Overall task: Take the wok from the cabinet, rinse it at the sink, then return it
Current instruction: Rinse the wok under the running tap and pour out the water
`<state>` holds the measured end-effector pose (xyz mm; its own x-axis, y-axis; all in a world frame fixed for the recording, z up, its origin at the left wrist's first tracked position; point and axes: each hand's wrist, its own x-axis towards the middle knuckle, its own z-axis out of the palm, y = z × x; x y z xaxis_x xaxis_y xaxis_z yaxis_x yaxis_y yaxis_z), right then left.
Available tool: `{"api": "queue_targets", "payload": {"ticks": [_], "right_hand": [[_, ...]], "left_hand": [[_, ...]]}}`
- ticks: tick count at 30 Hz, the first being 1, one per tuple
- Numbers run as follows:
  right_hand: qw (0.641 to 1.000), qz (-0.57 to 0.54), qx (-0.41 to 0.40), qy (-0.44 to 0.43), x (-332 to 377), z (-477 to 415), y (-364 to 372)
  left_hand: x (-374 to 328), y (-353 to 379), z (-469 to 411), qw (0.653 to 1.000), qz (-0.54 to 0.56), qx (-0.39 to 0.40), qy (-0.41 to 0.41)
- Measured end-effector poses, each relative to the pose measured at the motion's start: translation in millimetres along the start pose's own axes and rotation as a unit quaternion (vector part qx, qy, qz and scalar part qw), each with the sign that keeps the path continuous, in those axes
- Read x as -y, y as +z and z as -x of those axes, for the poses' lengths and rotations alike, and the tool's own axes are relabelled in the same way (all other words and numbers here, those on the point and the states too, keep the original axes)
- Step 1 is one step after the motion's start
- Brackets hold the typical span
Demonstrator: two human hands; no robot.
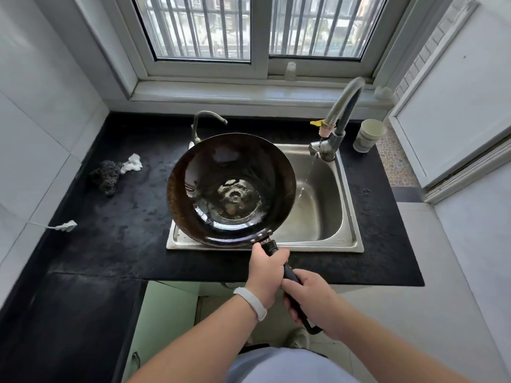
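A dark round wok [193,172] hangs over the left half of the steel sink [326,205], with a little water pooled at its bottom. Its black handle runs back toward me. My left hand [265,272] grips the handle close to the wok's rim. My right hand [312,299] grips the same handle further back, near its end. A thin stream of water runs from the tap [329,145] into the sink basin, just right of the wok and apart from it.
The black countertop [116,217] surrounds the sink. A steel scourer [106,175] and a white rag [132,163] lie at the left. A pale cup [369,135] stands right of the tap. A second thin spout [204,120] rises behind the wok. Below is a pale green cabinet [163,322].
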<state>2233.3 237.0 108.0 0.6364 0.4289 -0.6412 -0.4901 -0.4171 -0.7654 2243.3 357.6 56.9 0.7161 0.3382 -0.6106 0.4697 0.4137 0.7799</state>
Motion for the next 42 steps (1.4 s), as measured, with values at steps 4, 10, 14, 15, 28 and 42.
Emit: {"api": "queue_targets", "payload": {"ticks": [4,10,14,15,28,42], "right_hand": [[0.998,0.041,-0.034,-0.032,-3,1,7],[0.985,0.102,-0.099,-0.103,-14,-3,18],[0.98,0.142,-0.08,-0.114,-15,-8,10],[0.981,0.143,-0.072,-0.108,-14,-10,5],[0.869,0.445,-0.162,-0.142,64,-108,-144],[0.56,0.795,-0.087,-0.215,126,-225,-223]], "left_hand": [[1,-8,0,0.999,-0.038,-0.02,0.033],[-11,-25,2,0.993,-0.086,-0.006,0.079],[-13,-35,5,0.985,-0.132,-0.002,0.108],[-12,-36,5,0.984,-0.139,-0.003,0.109],[-11,-14,-6,0.985,-0.148,-0.055,0.073],[-9,16,-18,0.983,-0.122,-0.12,0.059]]}}
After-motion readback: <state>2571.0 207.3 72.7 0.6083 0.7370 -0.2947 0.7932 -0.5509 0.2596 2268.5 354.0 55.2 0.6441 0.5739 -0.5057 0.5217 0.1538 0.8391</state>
